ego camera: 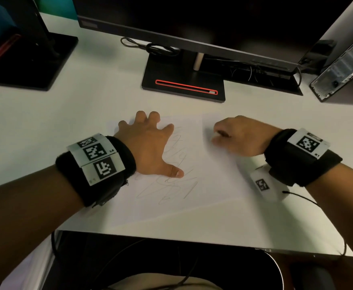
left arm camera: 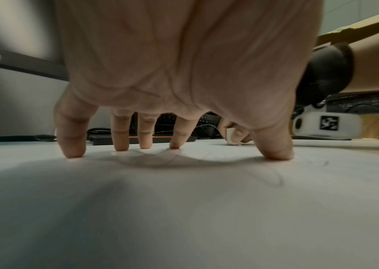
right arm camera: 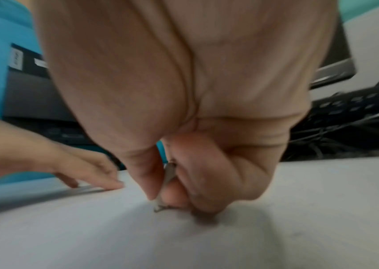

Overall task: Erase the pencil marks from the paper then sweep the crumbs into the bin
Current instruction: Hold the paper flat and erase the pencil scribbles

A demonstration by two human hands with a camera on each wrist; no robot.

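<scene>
A white sheet of paper (ego camera: 211,174) lies on the white desk, with grey pencil scribbles (ego camera: 177,174) down its middle. My left hand (ego camera: 148,143) presses on the sheet's left part, fingers spread and fingertips (left arm camera: 72,152) down on the paper (left arm camera: 183,200). My right hand (ego camera: 236,135) sits at the sheet's upper right, fingers curled, pinching a small white eraser (right arm camera: 168,180) between thumb and fingers; its lower end touches the paper (right arm camera: 91,227). The eraser (left arm camera: 231,135) also shows in the left wrist view. No bin is in view.
A monitor stand (ego camera: 184,82) with a red-edged slot stands just beyond the paper, under a wide monitor (ego camera: 192,19). A second stand (ego camera: 29,59) is at the back left, cables (ego camera: 150,47) and a computer case (ego camera: 343,65) at the back right. The desk's front edge (ego camera: 192,239) is near.
</scene>
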